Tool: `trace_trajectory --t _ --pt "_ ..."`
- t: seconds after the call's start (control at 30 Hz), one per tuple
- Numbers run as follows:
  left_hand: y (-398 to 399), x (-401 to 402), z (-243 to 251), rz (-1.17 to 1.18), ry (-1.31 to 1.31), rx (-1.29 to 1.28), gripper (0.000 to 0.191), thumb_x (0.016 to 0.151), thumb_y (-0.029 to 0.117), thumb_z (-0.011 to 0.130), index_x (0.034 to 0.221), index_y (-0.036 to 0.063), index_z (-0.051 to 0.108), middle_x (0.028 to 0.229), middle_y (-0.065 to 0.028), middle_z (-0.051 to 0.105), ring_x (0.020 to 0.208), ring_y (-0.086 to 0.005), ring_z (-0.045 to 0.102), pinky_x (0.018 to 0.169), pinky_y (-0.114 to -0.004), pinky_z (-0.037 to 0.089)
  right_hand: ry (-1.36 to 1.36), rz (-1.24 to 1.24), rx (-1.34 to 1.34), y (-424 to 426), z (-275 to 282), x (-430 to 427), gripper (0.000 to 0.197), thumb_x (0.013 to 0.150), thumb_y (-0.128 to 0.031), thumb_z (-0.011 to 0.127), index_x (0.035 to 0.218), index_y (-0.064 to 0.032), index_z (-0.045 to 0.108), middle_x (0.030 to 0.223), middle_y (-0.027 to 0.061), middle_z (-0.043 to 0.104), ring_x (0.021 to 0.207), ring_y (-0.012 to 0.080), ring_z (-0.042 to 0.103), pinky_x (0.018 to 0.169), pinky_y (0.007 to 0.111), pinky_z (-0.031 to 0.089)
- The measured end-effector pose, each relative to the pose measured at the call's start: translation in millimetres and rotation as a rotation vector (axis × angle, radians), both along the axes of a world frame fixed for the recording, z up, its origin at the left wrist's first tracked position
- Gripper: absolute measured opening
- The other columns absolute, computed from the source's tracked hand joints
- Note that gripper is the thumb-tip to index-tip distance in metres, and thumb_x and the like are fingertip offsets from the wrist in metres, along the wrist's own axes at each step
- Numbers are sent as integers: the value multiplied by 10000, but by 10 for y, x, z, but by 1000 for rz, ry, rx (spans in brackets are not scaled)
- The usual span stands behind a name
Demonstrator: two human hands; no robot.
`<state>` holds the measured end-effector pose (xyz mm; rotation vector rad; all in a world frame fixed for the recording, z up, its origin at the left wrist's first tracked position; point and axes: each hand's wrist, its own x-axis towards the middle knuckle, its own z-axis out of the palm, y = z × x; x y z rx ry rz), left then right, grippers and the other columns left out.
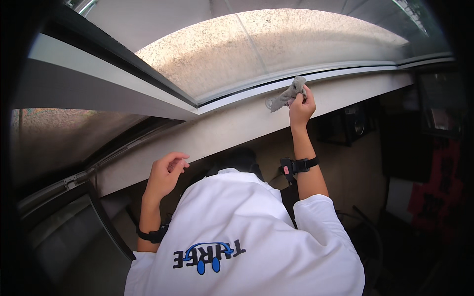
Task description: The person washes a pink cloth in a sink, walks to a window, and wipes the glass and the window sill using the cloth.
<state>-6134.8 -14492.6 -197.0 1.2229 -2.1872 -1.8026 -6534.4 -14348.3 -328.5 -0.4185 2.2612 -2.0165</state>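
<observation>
My right hand (303,110) grips a crumpled grey cloth (287,97) with a small loop at one end. The cloth is at the white window sill (237,127), close to the lower rail of the window frame (255,89). My left hand (167,173) is bent at the near edge of the sill, fingers loosely curled and apart, with nothing seen in it. Behind the frame is the window glass (229,55), with a speckled, light-brown surface beyond it.
A wide white window post (111,83) rises at the left of the sill. An opened dark-framed window sash (100,214) stands at the lower left. Dark furniture (344,125) and a red item with writing (431,196) are at the right, below the sill.
</observation>
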Motion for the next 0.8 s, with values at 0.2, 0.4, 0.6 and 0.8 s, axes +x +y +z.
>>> trace_trajectory --t 0.2,0.4,0.6,0.8 --pt "78 -177 92 -31 -57 14 185 970 94 559 1093 3 663 880 -70 702 755 -116 628 715 -254 514 181 178 525 -444 -213 -109 301 820 -139 595 1061 35 643 1010 216 659 932 393 626 853 453 498" --pt "162 -7 82 42 -110 -15 181 961 92 575 1097 22 673 862 -61 708 755 -104 635 687 -231 493 303 376 528 -826 -349 914 154 810 -72 640 942 8 640 1035 165 568 884 378 599 781 446 505" --pt "328 197 85 161 -61 -42 196 935 55 579 1106 29 671 868 -69 719 691 -87 600 665 -234 489 408 567 491 -1055 -384 1426 143 790 -32 651 927 9 640 997 176 544 860 371 584 742 443 508" --pt "457 275 141 225 -24 -90 196 948 75 578 1111 26 674 872 -67 722 702 -92 619 677 -235 500 301 702 341 -1308 -425 2044 259 746 39 579 985 17 676 979 202 580 922 399 589 799 421 511"
